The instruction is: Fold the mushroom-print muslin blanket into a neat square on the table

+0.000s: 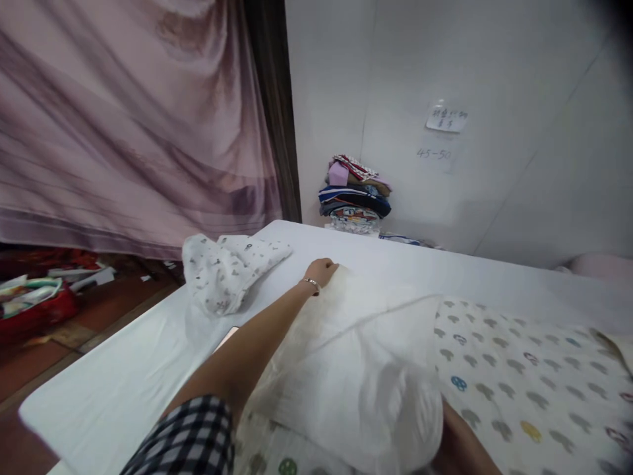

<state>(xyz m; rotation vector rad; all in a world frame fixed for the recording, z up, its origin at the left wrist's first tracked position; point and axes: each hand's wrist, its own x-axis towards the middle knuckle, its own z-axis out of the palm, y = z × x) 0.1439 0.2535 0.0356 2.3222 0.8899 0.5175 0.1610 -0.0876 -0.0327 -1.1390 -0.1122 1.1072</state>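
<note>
Clearly, note (435, 154) beyond cloth (366, 389) reads "45-50".

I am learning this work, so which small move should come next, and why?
Probably the right hand, hidden with only its forearm showing, should lay the near right part of the white cloth flat: it bulges in folds there, while the left hand is at the far edge.

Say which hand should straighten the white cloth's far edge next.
Left hand, probably: it's at that edge; the right hand, partly hidden, is at the near end of the white cloth.
</note>
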